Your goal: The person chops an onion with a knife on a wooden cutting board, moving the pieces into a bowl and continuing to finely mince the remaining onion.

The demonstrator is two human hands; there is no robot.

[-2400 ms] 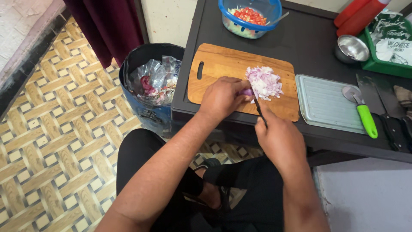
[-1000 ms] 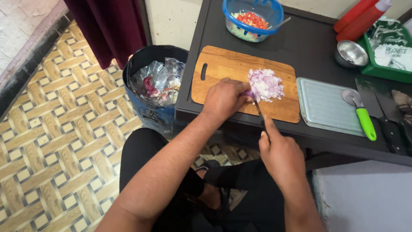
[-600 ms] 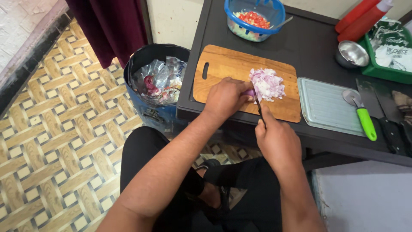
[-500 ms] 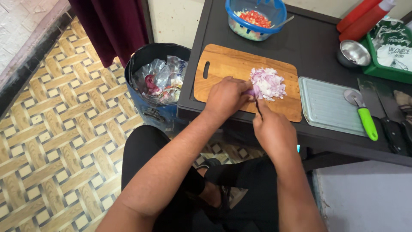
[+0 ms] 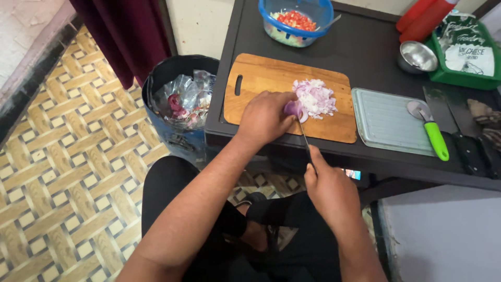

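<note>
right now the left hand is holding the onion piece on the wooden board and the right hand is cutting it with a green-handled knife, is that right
Not quite. In the head view the left hand does hold the onion piece on the wooden board, and the right hand cuts it, but its knife is not green-handled. The green-handled tool lies unused on the grey tray.

One printed package [image 5: 466,46] lies in the green tray [image 5: 464,78] at the far right corner of the bench [image 5: 365,47]. It is a soft pouch, dark green with white lettering and a white patch. A small glowing screen [image 5: 353,174], blue and light-coloured, shows below the bench's front edge; only a corner of it is visible.
</note>
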